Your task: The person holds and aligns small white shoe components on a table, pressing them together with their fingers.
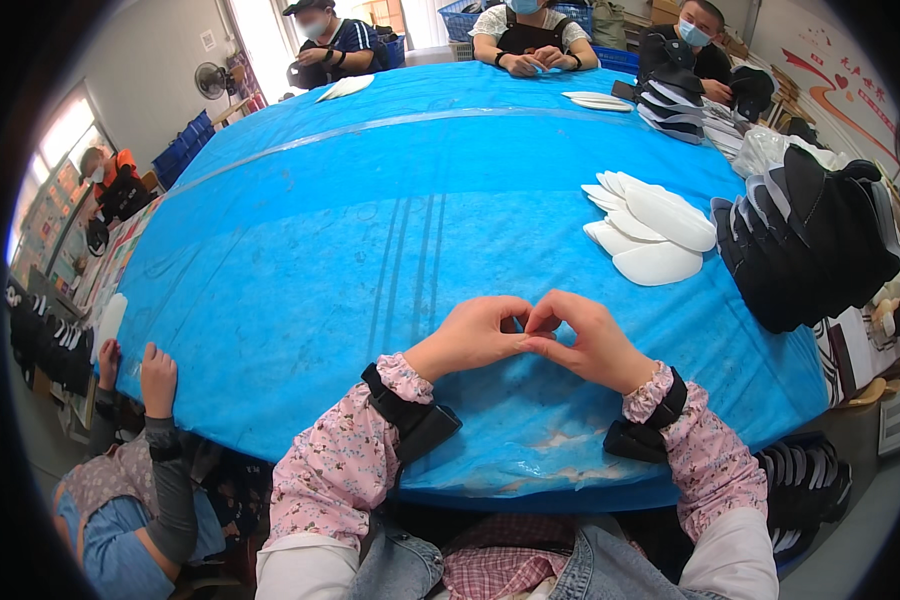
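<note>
Above the near part of the blue-covered table (300, 250), my left hand (475, 335) and my right hand (595, 345) meet at the fingertips. Thumbs and forefingers of both are pinched together, and whatever may lie between them is too small to make out. Beyond my right hand, a fanned pile of white sole-shaped pieces (655, 225) rests on the cover. To the right of that pile stands a stack of black shoe uppers (810, 240) with pale linings. Neither hand touches the pile or the stack.
More black uppers (673, 105) are stacked at the far right, near white pieces (597, 101). Another white pile (346, 88) lies at the far left. Several co-workers sit around the table; one person's hands (158, 380) rest at the left edge. Shoe parts (805, 480) stand below, right.
</note>
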Demonstrator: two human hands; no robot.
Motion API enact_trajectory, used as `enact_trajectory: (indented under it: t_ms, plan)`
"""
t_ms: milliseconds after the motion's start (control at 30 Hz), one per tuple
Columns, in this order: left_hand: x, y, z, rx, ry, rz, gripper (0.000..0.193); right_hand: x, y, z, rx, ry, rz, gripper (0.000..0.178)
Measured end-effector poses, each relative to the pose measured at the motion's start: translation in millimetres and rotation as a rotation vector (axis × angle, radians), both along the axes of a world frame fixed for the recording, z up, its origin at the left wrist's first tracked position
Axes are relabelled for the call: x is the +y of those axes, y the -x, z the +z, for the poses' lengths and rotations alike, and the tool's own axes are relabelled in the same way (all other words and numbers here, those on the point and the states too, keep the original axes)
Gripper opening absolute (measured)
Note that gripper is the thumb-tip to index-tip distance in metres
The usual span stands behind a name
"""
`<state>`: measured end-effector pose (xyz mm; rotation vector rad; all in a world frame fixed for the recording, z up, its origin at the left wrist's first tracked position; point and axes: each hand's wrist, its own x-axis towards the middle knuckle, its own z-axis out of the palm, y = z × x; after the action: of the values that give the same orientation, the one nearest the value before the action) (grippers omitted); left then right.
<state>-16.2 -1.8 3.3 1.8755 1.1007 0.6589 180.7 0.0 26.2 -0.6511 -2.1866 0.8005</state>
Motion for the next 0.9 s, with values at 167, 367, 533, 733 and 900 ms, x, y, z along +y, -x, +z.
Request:
enact_trajectory:
  t_ms: [167, 367, 533, 733, 900]
  plan:
    - [-1.5, -1.3, 5.5, 0.033, -0.012, 0.013, 0.024, -0.9, -2.8, 0.6, -0.045, 0.030, -0.006, 0.019]
    - [1.4, 0.8, -11.8, -0.113, -0.122, 0.013, 0.031, -1.1, 1.1, -0.2, 0.076, 0.020, 0.032, 0.019]
    - [4.1, 1.7, -12.6, -0.019, -0.049, 0.025, 0.031, -0.8, 0.1, 3.1, -0.026, -0.064, 0.029, 0.015]
    - [1.8, 0.5, -1.0, -0.025, 0.049, -0.005, 0.027, -0.9, 0.5, 1.5, 0.000, -0.035, -0.007, 0.014]
    - [1.9, 1.4, -1.9, -0.026, 0.049, -0.015, 0.026, -0.7, 0.9, 2.0, 0.000, -0.048, -0.008, 0.016]
